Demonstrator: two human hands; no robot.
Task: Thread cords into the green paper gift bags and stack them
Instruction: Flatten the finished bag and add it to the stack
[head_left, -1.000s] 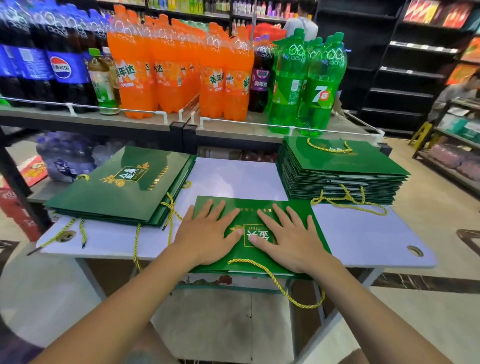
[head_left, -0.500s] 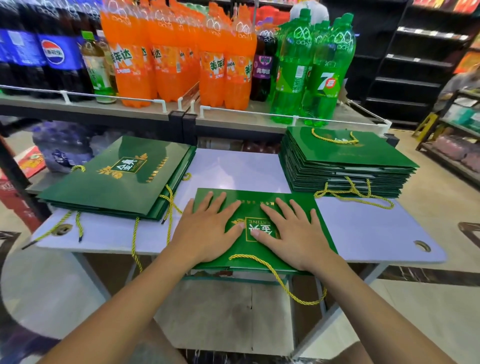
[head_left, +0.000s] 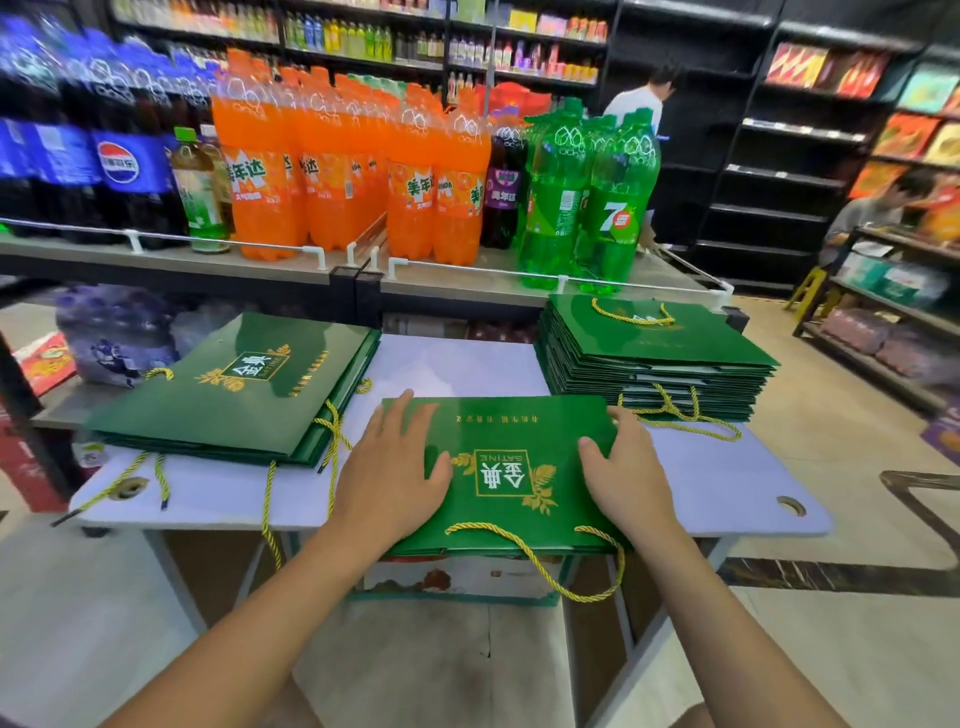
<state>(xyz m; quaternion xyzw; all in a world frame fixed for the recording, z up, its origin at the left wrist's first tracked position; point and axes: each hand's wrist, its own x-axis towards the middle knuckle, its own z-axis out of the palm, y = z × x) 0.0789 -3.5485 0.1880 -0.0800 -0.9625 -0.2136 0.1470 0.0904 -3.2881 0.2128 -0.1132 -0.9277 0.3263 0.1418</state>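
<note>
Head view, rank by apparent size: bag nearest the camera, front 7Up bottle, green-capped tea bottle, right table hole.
1. nearest bag
2. 7Up bottle
3. tea bottle
4. table hole
The bag's closeness to the camera inflates its size.

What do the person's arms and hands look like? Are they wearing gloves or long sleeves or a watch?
No gloves and no sleeves are in view. The left hand and the right hand are bare, and both forearms are bare all the way down to the bottom edge of the picture. No watch, bracelet or ring shows on either one.
</note>
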